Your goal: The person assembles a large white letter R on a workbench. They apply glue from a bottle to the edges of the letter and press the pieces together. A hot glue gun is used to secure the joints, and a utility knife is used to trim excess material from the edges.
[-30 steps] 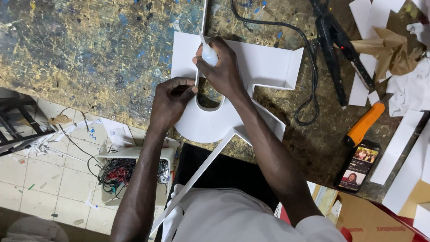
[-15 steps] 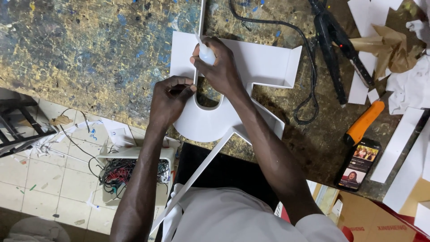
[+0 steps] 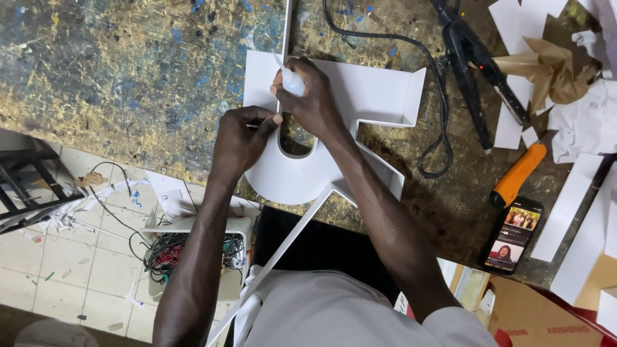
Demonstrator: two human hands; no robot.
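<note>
A large white letter-shaped piece [image 3: 376, 90] with raised side walls lies on the paint-stained workbench [image 3: 128, 71]. My right hand [image 3: 315, 96] grips a small white squeeze bottle [image 3: 292, 80] with its nozzle against the piece's inner wall. My left hand [image 3: 241, 138] presses its fingers on the piece's left edge, next to the curved cut-out. A long white strip [image 3: 283, 247] runs from the piece down toward my body.
A black corded tool [image 3: 472, 61] and its cable lie at the upper right. An orange-handled knife [image 3: 517, 173] and a lit phone [image 3: 514, 234] rest to the right, among white offcuts [image 3: 569, 205] and crumpled brown paper [image 3: 549, 71]. A bin of tangled wires [image 3: 173, 250] stands on the tiled floor.
My hands have shifted only slightly along the inner wall of the white piece. Nothing else moved.
</note>
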